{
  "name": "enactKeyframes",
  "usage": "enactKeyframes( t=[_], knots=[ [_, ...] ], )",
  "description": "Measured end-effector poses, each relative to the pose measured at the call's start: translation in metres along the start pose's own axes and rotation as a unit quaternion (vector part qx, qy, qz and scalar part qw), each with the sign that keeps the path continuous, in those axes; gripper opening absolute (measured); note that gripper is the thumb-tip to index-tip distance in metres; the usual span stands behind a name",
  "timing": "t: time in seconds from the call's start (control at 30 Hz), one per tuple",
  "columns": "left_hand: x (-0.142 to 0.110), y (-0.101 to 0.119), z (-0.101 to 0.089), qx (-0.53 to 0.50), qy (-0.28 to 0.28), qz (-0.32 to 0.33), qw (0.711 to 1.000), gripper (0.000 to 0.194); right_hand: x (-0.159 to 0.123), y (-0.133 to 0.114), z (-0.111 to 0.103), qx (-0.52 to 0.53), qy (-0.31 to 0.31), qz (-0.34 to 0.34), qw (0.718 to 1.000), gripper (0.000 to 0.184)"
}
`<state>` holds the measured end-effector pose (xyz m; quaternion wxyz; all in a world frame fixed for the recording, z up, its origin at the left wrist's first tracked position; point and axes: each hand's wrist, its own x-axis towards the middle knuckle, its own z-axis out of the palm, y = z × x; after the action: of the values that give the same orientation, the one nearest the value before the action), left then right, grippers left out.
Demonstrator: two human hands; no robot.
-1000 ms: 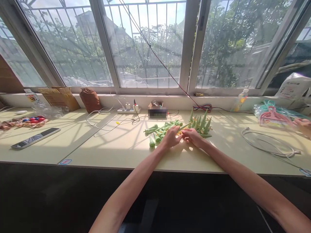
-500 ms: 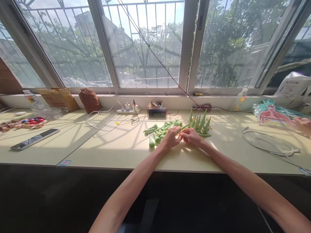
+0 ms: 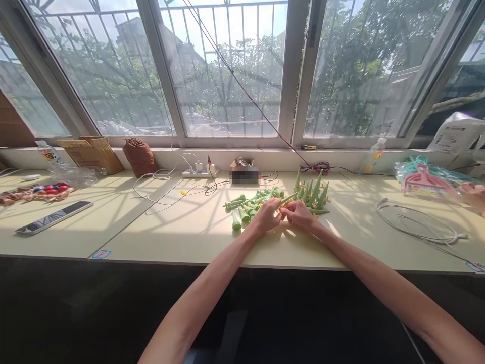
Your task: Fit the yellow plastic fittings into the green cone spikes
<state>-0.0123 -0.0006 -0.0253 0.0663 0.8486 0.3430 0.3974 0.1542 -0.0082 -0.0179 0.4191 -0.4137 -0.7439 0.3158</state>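
Note:
My left hand point(image 3: 267, 215) is closed around a slim green cone point(image 3: 289, 198), whose pointed end slants up to the right. My right hand point(image 3: 298, 215) meets it with fingertips pinched together at the near end of the cone; whatever they pinch is too small to make out. Left of my hands lies a loose pile of green cones point(image 3: 237, 220) with wide round ends. Just beyond my right hand, several pointed green cones point(image 3: 315, 191) stand upright in a cluster, with small yellowish bits at their bases.
A phone point(image 3: 55, 217) and a strand with red and blue balls point(image 3: 53, 188) lie at left. Behind are a brown pouch point(image 3: 139, 156), a power strip point(image 3: 199, 173) and a small box point(image 3: 244, 174). At right are a coiled cable point(image 3: 417, 235), a pink dustpan point(image 3: 422, 179) and another person's hand point(image 3: 472, 194).
My right fingers have shifted slightly at the cone's near end and curled in more. My left hand keeps its hold in nearly the same place.

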Motion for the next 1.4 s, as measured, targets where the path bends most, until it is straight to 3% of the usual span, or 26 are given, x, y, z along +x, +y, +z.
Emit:
enactKeyframes(
  t=[0.27, 0.7, 1.13, 1.27, 1.4],
  knots=[
    [0.003, -0.002, 0.003, -0.055, 0.038, -0.044, 0.997, 0.009, -0.003, -0.007, -0.002, 0.059, -0.010, -0.025, 0.998, 0.044],
    [0.003, -0.003, 0.001, -0.127, 0.007, -0.065, 0.990, 0.015, -0.002, -0.002, 0.000, 0.094, -0.018, -0.061, 0.994, 0.035],
    [0.003, -0.004, 0.001, -0.129, 0.018, -0.096, 0.987, 0.025, -0.002, -0.004, 0.001, 0.103, -0.012, -0.051, 0.993, 0.029],
    [0.004, -0.006, 0.002, -0.126, 0.045, -0.095, 0.987, 0.031, 0.000, -0.002, 0.002, 0.102, 0.006, -0.040, 0.994, 0.024],
    [0.005, -0.006, 0.001, -0.123, 0.088, -0.096, 0.984, 0.039, 0.003, 0.005, 0.002, 0.075, 0.072, -0.034, 0.994, 0.019]
  ],
)
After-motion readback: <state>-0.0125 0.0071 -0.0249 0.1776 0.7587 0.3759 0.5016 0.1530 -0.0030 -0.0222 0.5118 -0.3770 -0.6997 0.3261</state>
